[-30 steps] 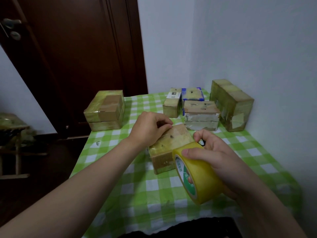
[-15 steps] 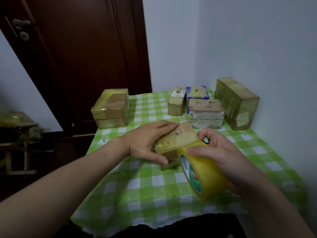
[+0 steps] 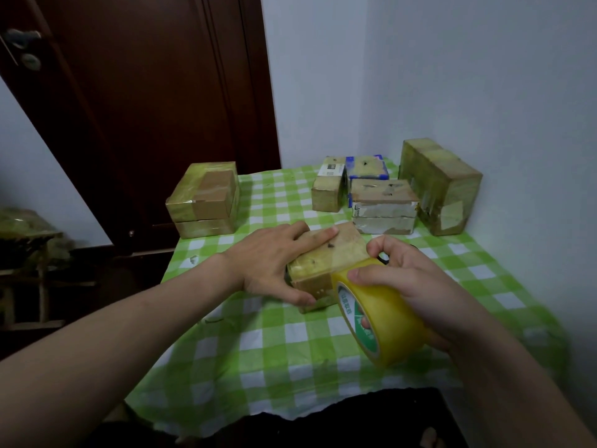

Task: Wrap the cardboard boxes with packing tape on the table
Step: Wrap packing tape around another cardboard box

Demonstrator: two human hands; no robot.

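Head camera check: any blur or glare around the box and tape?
Head view: dim, even light, no strong glare; the box under the left hand is fairly sharp; the right hand and tape roll look slightly smeared; the tablecloth blurs toward the right edge; the door leans from wide-angle distortion.

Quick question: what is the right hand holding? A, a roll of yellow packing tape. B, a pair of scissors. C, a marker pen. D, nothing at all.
A: the right hand grips the yellow tape roll against the small box, on which the left hand lies.
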